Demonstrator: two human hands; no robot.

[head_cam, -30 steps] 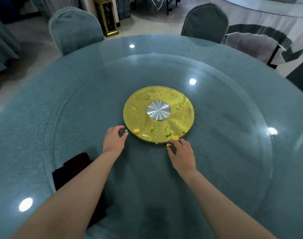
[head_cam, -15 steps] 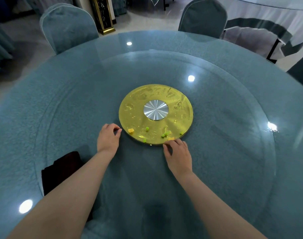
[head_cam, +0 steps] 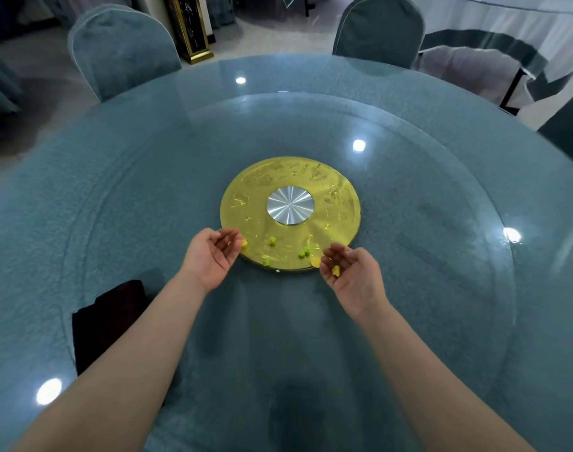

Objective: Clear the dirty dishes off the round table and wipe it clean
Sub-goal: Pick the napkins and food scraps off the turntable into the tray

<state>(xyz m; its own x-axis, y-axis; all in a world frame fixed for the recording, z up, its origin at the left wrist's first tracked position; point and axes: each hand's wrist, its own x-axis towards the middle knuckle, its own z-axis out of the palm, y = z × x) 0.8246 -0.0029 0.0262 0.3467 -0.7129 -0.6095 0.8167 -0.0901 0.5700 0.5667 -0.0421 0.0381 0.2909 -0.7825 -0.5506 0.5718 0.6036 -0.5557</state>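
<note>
The round glass-topped table [head_cam: 441, 288] carries a gold disc [head_cam: 291, 177] with a silver hub [head_cam: 290, 205] at its middle. Small green food scraps [head_cam: 271, 240] and a yellow scrap [head_cam: 315, 262] lie along the disc's near edge. My left hand [head_cam: 210, 256] hovers at the disc's near left edge, palm turned inward, fingers loosely curled, beside a yellow bit [head_cam: 243, 243]. At the disc's near right edge my right hand [head_cam: 353, 275] is palm up, with a yellow food scrap [head_cam: 335, 270] lying in it. No dishes are in view.
A dark folded cloth [head_cam: 109, 318] lies on the table to my near left. Two covered chairs [head_cam: 119, 50] [head_cam: 379, 27] stand at the far side. Another draped table [head_cam: 507, 34] is at the back right.
Both hands lifted off the glass and turned from palm down to palm up or inward. A yellow scrap now sits in my right palm.
</note>
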